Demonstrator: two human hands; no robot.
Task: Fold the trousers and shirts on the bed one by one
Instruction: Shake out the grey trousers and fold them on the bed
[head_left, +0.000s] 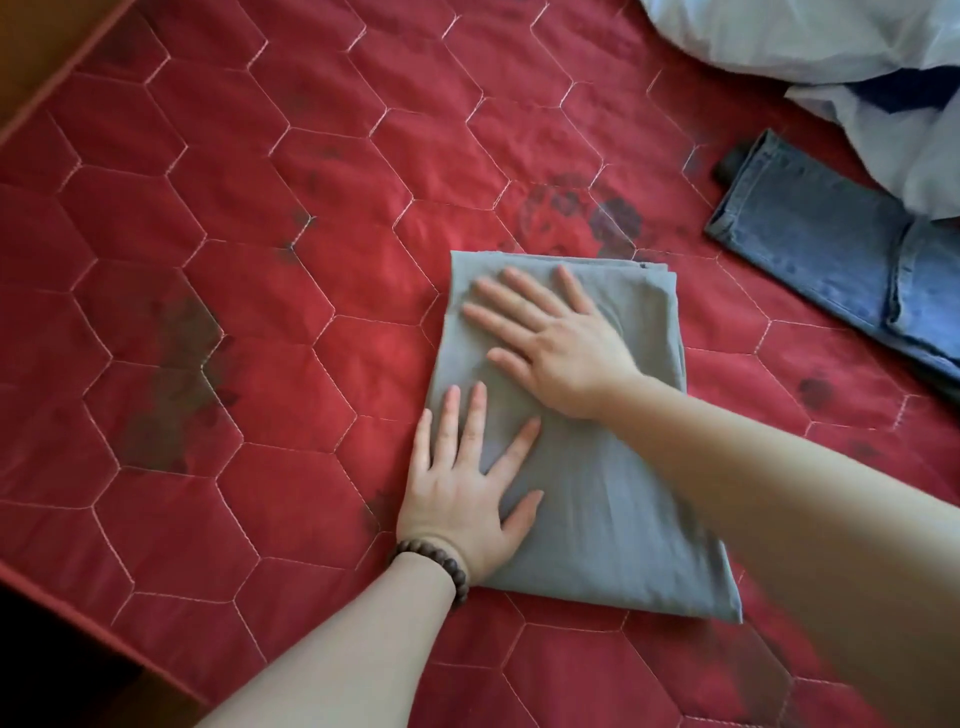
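A grey garment (602, 519) lies folded into a long rectangle on the red quilted bed cover (260, 260). My left hand (462, 483), with a wooden bead bracelet on its wrist, presses flat on the garment's near left edge, fingers spread. My right hand (556, 332) presses flat on the far part of the same garment, fingers straight and pointing left. A pair of blue jeans (826, 260) lies folded at the right, apart from both hands.
A heap of white and pale blue cloth (841, 47) with a dark blue piece (904, 91) sits at the far right corner, partly over the jeans. A wooden bed frame (31, 67) runs along the left side. The bed's near left edge drops into shadow.
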